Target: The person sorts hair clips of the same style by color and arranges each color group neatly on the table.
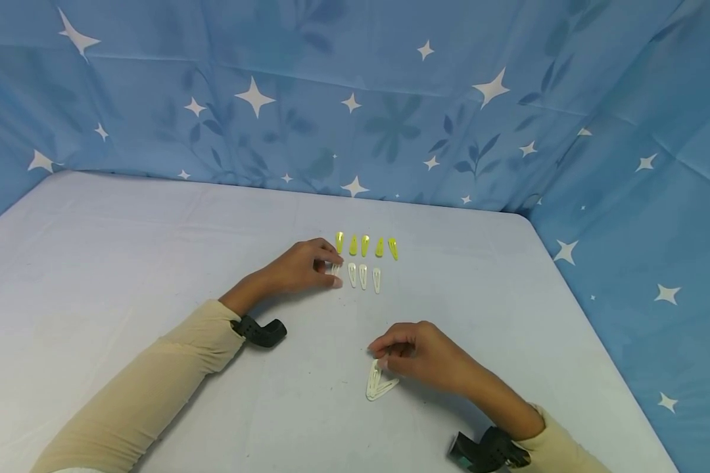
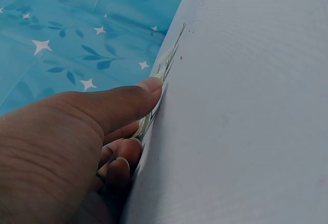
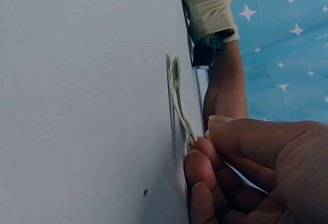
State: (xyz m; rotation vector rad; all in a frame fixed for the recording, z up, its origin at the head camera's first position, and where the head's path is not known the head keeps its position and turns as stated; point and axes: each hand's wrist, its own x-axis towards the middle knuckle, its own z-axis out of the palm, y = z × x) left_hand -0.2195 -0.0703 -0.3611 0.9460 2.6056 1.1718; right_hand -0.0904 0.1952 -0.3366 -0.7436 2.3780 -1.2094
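Observation:
My left hand (image 1: 304, 266) is at the left end of a short row of white snap hair clips (image 1: 363, 277). Its thumb and fingers curl around the end white clip (image 1: 334, 269), partly covering it; in the left wrist view, the thumb (image 2: 148, 85) lies against pale clips seen edge-on. Nearer the front, my right hand (image 1: 432, 358) pinches the upper end of a white hair clip (image 1: 373, 382). A second white clip (image 1: 386, 388) meets it at the bottom in a V. Those pale clips (image 3: 176, 83) reach my right fingertips in the right wrist view.
Several yellow snap hair clips (image 1: 365, 246) form a row just behind the white ones. Everything lies on a white-covered table (image 1: 124, 276). A blue curtain with white stars (image 1: 307, 98) hangs along the back and right side.

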